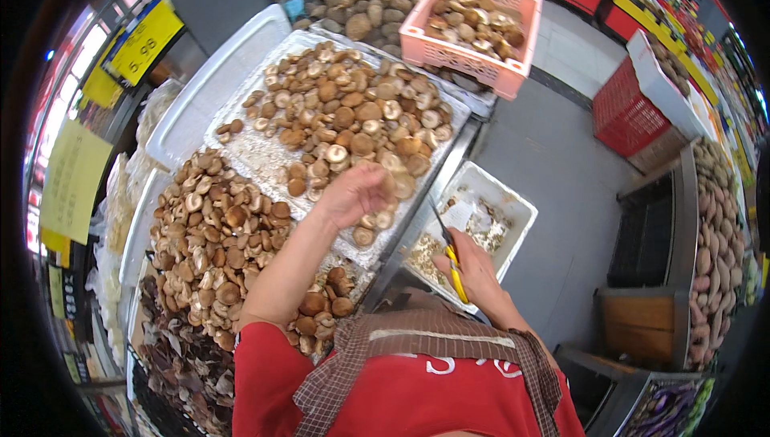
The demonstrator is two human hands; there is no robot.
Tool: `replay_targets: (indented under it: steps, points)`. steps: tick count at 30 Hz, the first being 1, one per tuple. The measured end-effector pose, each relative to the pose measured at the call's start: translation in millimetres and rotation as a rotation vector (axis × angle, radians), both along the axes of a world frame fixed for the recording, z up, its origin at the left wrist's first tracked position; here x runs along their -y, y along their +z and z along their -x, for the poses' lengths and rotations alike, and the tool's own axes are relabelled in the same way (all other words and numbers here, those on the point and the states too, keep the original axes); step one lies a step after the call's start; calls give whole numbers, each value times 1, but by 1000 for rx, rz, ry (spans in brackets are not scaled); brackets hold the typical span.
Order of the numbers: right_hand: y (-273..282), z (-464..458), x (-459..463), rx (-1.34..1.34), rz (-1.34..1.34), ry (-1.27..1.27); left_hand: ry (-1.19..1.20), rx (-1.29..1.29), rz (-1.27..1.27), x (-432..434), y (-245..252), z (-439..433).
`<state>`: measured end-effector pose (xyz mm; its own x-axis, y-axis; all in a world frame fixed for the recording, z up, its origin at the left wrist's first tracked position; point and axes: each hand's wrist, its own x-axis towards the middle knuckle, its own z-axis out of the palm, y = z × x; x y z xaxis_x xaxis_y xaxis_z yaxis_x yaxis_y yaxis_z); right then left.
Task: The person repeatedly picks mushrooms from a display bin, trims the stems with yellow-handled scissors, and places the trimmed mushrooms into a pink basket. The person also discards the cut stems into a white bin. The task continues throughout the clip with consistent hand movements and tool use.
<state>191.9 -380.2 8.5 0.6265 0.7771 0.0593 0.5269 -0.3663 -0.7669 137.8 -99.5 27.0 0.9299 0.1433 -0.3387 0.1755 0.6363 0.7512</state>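
Observation:
My left hand (356, 194) is over the near edge of a heap of shiitake mushrooms (344, 117), fingers curled. Blur at its fingertips hides whether a mushroom is in its grasp. The heap lies on a white foam board (249, 157). My right hand (475, 262) grips scissors (452, 259) with yellow-and-black handles, their dark blades pointing up and away from me. Below that hand stands a white foam box (522, 211) holding scattered stem bits and a pale sheet.
More shiitake (210, 238) are piled at left, above dark wood-ear-like fungus (186, 359). A pink crate (463, 70) of mushrooms stands at the far side by brown tubers (373, 3). Yellow price signs (144, 43) hang at left. Grey floor (559, 196) lies right of the box.

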Motion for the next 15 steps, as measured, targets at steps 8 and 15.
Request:
replay_targets:
  steps: [8, 15]
  points:
    - [9, -4, 17, -51, 73, -84, -216, -46, 69, 80, -20, -9]
    - [-4, 0, 36, -11, 141, -112, -269, -91, 28, 90, -34, -15]
